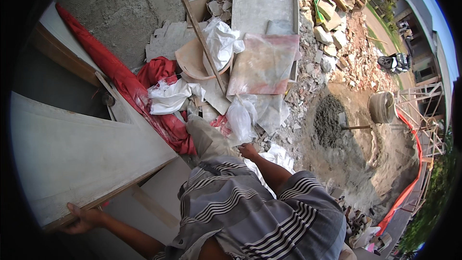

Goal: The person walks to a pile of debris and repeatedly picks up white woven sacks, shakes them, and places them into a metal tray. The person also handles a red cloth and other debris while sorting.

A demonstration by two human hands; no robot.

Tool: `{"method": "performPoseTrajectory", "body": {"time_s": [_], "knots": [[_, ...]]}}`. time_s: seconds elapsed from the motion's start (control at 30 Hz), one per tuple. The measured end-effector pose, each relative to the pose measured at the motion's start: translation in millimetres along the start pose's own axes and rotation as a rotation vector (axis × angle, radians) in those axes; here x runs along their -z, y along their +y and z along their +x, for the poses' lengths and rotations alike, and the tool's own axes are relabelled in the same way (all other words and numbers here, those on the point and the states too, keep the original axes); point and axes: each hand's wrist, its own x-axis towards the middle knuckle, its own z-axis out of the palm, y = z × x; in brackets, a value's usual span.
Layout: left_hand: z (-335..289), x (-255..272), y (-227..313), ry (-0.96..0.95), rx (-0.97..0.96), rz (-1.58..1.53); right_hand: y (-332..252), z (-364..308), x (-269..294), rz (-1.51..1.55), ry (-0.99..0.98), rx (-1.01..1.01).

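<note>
My left hand (85, 218) grips the lower corner of a large white panel (91, 149) with a brown wooden edge, thumb on its face and fingers underneath. The panel slants across the left side. My right hand (248, 150) hangs beside my leg with its fingers curled; whether it holds anything is hidden. Nearest to it are a clear plastic bag (240, 118) and a white sack (279, 158) on the ground. Along the panel's far end runs a red cloth or tarp (108, 60), bunched near my foot.
Ahead lie a shallow grey tray (264, 2), a stained sheet (263, 65), a broken curved basin (192, 60) and a long wooden stick (195, 24). Rubble (332, 33) spreads rightward. Wet mortar (329, 123), a bucket (381, 107) and orange netting (414, 163) are further right.
</note>
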Motion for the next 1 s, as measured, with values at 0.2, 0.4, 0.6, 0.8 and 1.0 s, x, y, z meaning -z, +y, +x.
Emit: {"method": "performPoseTrajectory", "body": {"time_s": [0.2, 0.4, 0.6, 0.8, 1.0], "knots": [[-2.7, 4.8, 6.5, -0.055, 0.043, 0.054, -16.0, -1.7, -8.6, -0.012, -0.102, -0.095], [-0.3, 7.7, 12.6, -0.107, -0.061, 0.113, -13.3, 7.9, -0.5, -0.039, -0.134, -0.152], [-6.4, -0.5, 25.5, -0.029, 0.009, -0.058, -34.4, 22.2, 10.8, -0.125, -0.137, -0.088], [-7.9, 4.5, 27.3, -0.052, 0.028, -0.032, -74.6, 59.4, 2.3, 0.043, -0.181, -0.136], [-18.2, 22.9, 23.1, 0.007, 0.122, -0.038, -153.0, 135.4, -16.1, -0.044, -0.116, 0.126]]}}
